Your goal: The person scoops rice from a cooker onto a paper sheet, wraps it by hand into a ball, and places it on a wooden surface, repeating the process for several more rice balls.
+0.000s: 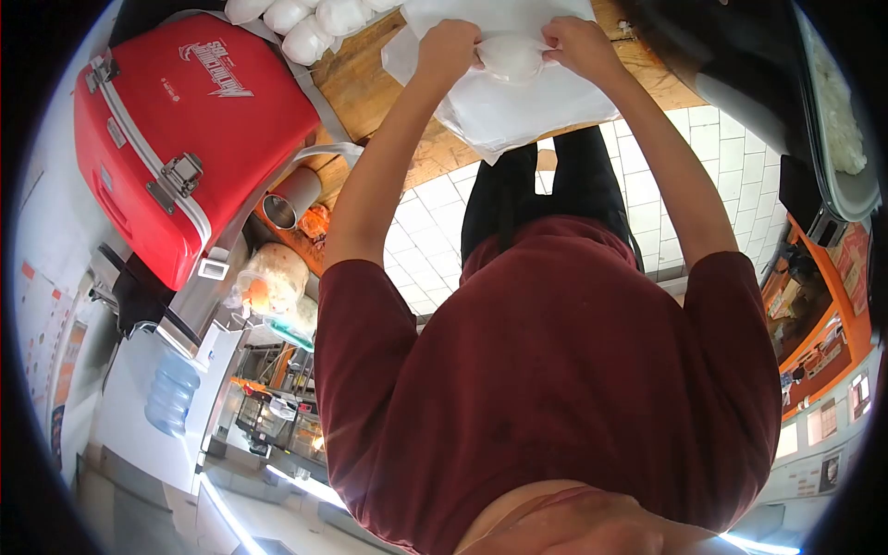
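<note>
A rounded white bundle [511, 60], wrapped in thin white paper or plastic film, lies on a stack of white sheets [504, 116] at the table's edge. My left hand [450, 52] pinches one gathered end of the wrapping. On the opposite side, the fingers of my right hand [581, 48] close on the other end. What is inside the wrap cannot be seen. Several similar white bundles [307, 39] sit grouped at the upper left, beyond my left hand.
The wooden table [365, 92] carries the sheets. To the left stands a large red cooler [199, 120] with metal latches, and near it a metal cup [291, 199] and a filled plastic bag [276, 276]. A tray of white food [837, 120] is at the right.
</note>
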Motion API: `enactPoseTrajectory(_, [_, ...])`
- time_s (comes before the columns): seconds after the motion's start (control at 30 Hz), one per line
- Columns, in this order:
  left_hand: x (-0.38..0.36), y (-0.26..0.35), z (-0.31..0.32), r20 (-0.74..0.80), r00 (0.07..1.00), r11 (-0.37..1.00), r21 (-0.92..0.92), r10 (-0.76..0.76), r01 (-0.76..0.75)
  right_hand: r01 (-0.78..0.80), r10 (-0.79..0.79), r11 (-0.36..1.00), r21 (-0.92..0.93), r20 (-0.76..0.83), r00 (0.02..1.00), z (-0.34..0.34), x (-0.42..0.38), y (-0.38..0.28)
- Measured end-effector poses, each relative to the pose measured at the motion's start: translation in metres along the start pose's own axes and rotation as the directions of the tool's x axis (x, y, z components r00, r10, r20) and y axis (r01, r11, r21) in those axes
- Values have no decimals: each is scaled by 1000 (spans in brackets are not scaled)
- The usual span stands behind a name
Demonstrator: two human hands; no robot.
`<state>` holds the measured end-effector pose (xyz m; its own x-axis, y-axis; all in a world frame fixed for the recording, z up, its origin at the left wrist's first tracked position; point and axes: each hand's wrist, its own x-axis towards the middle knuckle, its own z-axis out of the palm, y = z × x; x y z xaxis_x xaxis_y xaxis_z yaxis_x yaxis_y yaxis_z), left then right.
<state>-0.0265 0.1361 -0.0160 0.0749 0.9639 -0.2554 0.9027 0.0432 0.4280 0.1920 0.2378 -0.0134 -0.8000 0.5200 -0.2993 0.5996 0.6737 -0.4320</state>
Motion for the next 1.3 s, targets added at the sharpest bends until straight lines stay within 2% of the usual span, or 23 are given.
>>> enactPoseTrajectory(0.07, [-11, 2, -1, 95, 992, 995, -30, -88, 92, 56, -69, 987, -149, -85, 994, 13, -16, -1])
enactPoseTrajectory(0.1, [-23, 5, 5, 99, 991, 995, -33, -90, 94, 56, -68, 988, -147, -80, 994, 18, -27, -4])
enactPoseTrajectory(0.17, [-55, 13, 29, -210, 978, 1000, -22, -16, 12, 142, -299, 892, -428, -326, 897, 28, -48, -12])
enactPoseTrajectory(0.2, [-63, 16, 41, -203, 979, 1000, -23, -18, 13, 125, -292, 898, -421, -360, 886, 35, -52, -14])
enactPoseTrajectory(0.27, [-70, 27, 63, -452, 892, 999, -25, 26, -42, 77, -247, 906, -417, -371, 895, 42, -62, -25])
enactPoseTrajectory(0.33, [-67, 45, 78, -502, 864, 999, -42, -41, 23, 28, -204, 907, -420, -381, 902, 51, -64, -33])
enactPoseTrajectory(0.37, [-64, 55, 84, -553, 826, 994, -65, -110, 89, -1, -151, 941, -338, -424, 893, 56, -64, -36])
enactPoseTrajectory(0.4, [-63, 64, 84, -529, 835, 987, -126, -151, 99, -27, -97, 967, -254, -463, 881, 59, -62, -37])
enactPoseTrajectory(0.43, [-60, 70, 83, -529, 835, 987, -129, -152, 98, -27, -97, 966, -256, -462, 882, 61, -62, -37])
enactPoseTrajectory(0.5, [-52, 78, 75, -475, 844, 862, -506, -251, -28, -32, -85, 972, -232, -475, 876, 63, -62, -36])
enactPoseTrajectory(0.57, [-43, 88, 48, -478, 836, 820, -569, -271, -60, -18, -94, 974, -228, -473, 876, 61, -63, -36])
enactPoseTrajectory(0.63, [-30, 90, 25, -280, 918, 867, -484, -280, 117, -4, -104, 975, -222, -472, 875, 60, -64, -35])
enactPoseTrajectory(0.67, [-22, 96, 15, -281, 917, 868, -482, -281, 119, -7, -91, 979, -203, -466, 880, 61, -65, -35])
enactPoseTrajectory(0.73, [-4, 111, 2, -127, 888, 880, -252, -443, 403, -6, -83, 982, -187, -467, 880, 65, -65, -34])
enactPoseTrajectory(0.77, [0, 119, 2, -136, 887, 882, -251, -441, 400, -26, -61, 985, -169, -493, 868, 67, -64, -32])
enactPoseTrajectory(0.87, [0, 147, 0, -216, 909, 903, 174, -355, 394, -52, -9, 993, -102, -521, 853, 77, -67, -26])
enactPoseTrajectory(1.0, [-7, 145, 12, -245, 900, 844, 327, -360, 426, -14, -25, 997, -74, -503, 864, 73, -67, -25])
enactPoseTrajectory(1.07, [-10, 137, 11, -72, 895, 888, 108, -441, 446, 5, -31, 999, -52, -517, 855, 70, -66, -25])
enactPoseTrajectory(1.1, [-12, 132, 9, -74, 895, 888, 112, -441, 446, 21, -37, 999, -37, -527, 849, 69, -66, -25])
enactPoseTrajectory(1.17, [-17, 122, 6, 29, 874, 806, -374, -485, 460, 35, -34, 999, -9, -538, 842, 66, -64, -25])
enactPoseTrajectory(1.2, [-19, 117, 16, 25, 875, 809, -370, -484, 457, 49, -32, 999, 17, -544, 838, 65, -63, -25])
enactPoseTrajectory(1.27, [-21, 105, 40, -181, 915, 866, -430, -361, 257, 52, -24, 998, 38, -540, 841, 62, -64, -26])
enactPoseTrajectory(1.3, [-19, 108, 36, -185, 913, 867, -427, -362, 257, 54, -15, 997, 58, -530, 848, 62, -64, -26])
